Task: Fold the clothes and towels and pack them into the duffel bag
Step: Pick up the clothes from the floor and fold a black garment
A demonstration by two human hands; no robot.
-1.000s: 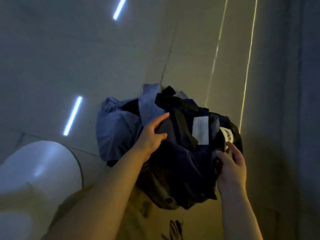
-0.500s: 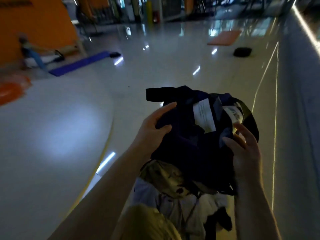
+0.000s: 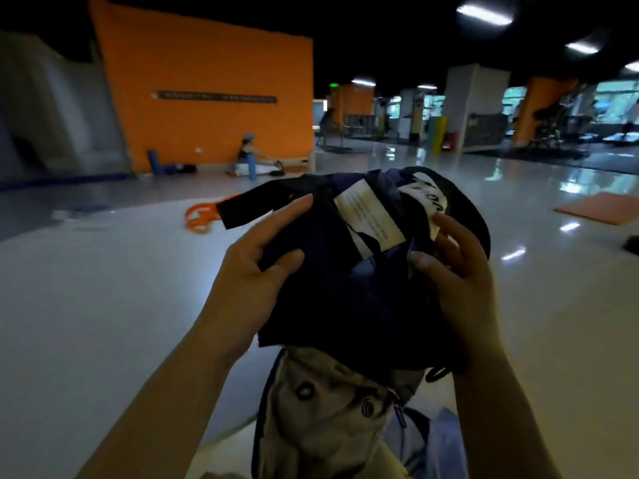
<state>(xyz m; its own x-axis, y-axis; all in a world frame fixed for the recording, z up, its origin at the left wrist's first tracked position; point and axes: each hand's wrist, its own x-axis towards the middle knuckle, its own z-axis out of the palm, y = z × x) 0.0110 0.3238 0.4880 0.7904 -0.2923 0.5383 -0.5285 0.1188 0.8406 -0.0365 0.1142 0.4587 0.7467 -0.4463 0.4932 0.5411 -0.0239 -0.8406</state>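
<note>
Left hand point(image 3: 252, 271): grips the left side of the dark bundle point(image 3: 345, 288) — fingers laid over the top of the cloth, thumb pressed in from the near side, cloth pinched between them.
Right hand point(image 3: 456, 271): holds the right side of the bundle; fingers curled round the edge of the fabric, thumb pointing in toward the middle, fingertips touching a white tag point(image 3: 427, 198).
Bundle: dark navy cloth, bunched and unfolded, raised in front of the camera between both hands, clear of the floor point(image 3: 103, 288).
Strap point(image 3: 256, 203): a flat black band, sticking out to the left from the top of the bundle, just above the left hand's fingers.
Label point(image 3: 368, 219): a pale rectangular patch with fine print, too blurred to read, on the upper face of the bundle between the hands.
Tag: white with dark lettering, only partly visible, at the bundle's upper right.
Beige cloth point(image 3: 328, 409): khaki fabric with two dark metal snaps, directly below the bundle — touching it or merely behind it cannot be told.
Pale blue cloth point(image 3: 435, 440): at the lower right, beside the beige cloth.
Orange band point(image 3: 202, 217): looped on the floor, well beyond the left hand.
Mat point(image 3: 601, 209): orange, flat on the floor at far right.
Wall point(image 3: 207, 98): orange, in the background; a seated person point(image 3: 250, 157) on the floor in front of it.
</note>
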